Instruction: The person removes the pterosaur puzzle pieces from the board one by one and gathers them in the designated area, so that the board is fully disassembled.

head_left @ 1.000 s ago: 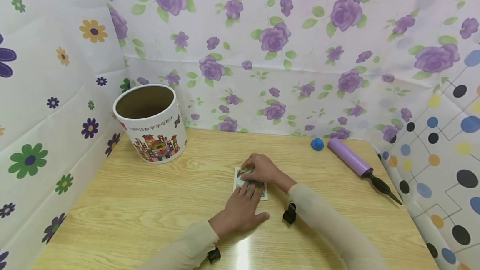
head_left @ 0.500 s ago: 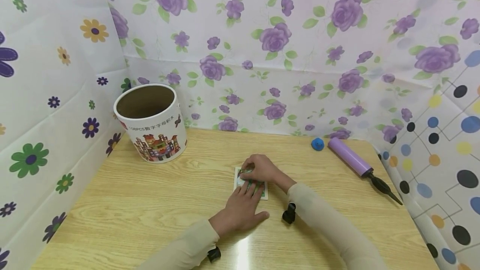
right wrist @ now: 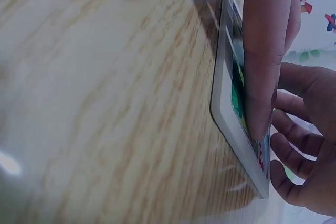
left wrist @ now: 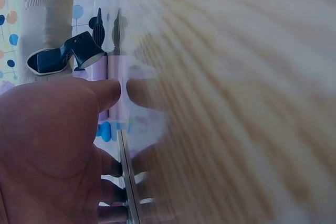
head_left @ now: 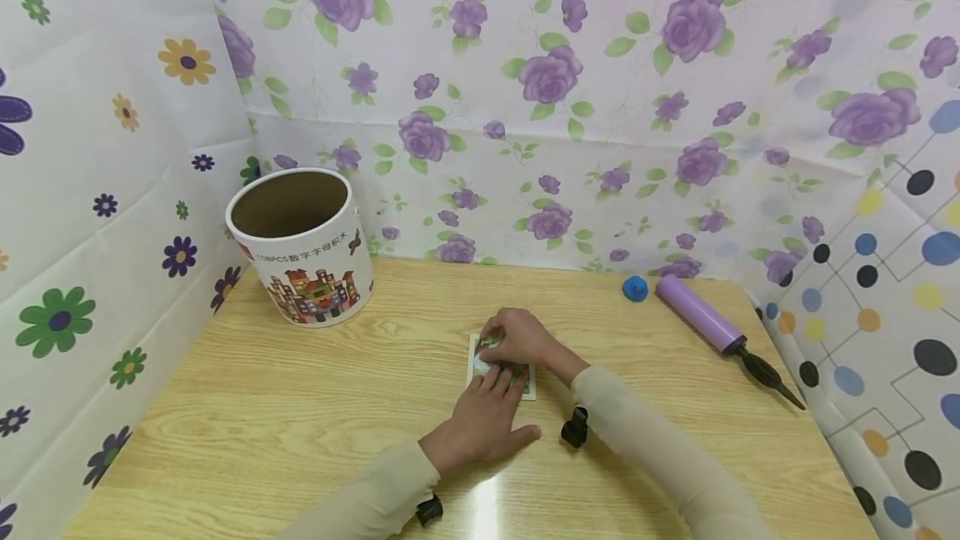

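- Left: a white printed bucket (head_left: pixel 322 273) stands upright near the back edge, with a stretch of wood tabletop (head_left: pixel 397 332) between it and the hands.
- Centre: the left hand (head_left: pixel 483 422) has its fingers extended onto the near part of 1 small picture board (head_left: pixel 479 364), thumb out over the wood.
- The board lies flat, pale left edge showing, 2 hands covering much of it.
- The right hand (head_left: pixel 519 337) bends its fingers over the far part; I cannot tell whether they pinch anything.
- Right: a blue object (head_left: pixel 635 288) sits beside a purple pump (head_left: pixel 701 315), both well apart from the hands.

Purple-flowered backdrop (head_left: pixel 517 127) behind a glossy wood-grain table (head_left: pixel 300 419)
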Demonstrator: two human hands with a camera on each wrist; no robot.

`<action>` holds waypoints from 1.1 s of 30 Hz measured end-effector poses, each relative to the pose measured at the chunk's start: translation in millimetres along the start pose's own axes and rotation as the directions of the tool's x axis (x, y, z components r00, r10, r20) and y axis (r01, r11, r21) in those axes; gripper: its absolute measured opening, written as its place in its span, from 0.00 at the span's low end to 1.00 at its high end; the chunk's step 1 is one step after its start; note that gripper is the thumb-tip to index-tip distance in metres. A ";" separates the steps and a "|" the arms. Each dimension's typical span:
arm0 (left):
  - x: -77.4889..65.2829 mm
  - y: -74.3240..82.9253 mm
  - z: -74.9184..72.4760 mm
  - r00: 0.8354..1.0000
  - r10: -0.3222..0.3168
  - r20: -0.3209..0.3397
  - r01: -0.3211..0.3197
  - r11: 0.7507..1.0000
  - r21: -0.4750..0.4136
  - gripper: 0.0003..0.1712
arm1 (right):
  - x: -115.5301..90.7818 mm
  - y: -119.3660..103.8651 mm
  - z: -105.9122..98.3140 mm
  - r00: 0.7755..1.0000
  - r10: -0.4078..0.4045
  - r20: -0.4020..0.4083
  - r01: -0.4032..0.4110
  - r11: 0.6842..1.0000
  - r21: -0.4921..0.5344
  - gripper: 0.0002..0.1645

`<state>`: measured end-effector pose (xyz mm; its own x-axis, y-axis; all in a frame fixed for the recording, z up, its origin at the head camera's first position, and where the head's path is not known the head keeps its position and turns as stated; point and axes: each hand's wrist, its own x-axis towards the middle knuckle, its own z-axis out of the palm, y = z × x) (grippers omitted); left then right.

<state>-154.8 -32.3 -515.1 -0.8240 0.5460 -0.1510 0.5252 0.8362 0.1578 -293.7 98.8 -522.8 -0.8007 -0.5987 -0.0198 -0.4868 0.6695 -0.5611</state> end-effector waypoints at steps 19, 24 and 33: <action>1.8 -3.8 -3.3 1.000 0.004 -0.007 -0.004 0.999 -0.049 0.49 | -1.4 -1.6 -2.2 0.999 0.034 -0.003 -0.034 0.994 0.101 0.11; 2.7 -4.4 -1.3 1.000 -0.001 -0.014 0.001 1.000 -0.028 0.49 | -2.0 -2.8 -2.0 0.999 0.044 -0.007 -0.043 0.993 0.108 0.11; 2.0 -5.4 -1.5 1.000 0.006 -0.025 -0.007 1.000 -0.029 0.49 | -2.8 -4.7 -3.7 0.999 0.030 -0.010 -0.029 0.996 0.087 0.12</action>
<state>-159.5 -35.8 -514.8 -0.8257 0.5499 -0.1255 0.5246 0.8305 0.1872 -290.4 98.9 -517.1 -0.8187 -0.5735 -0.0281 -0.4307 0.6458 -0.6304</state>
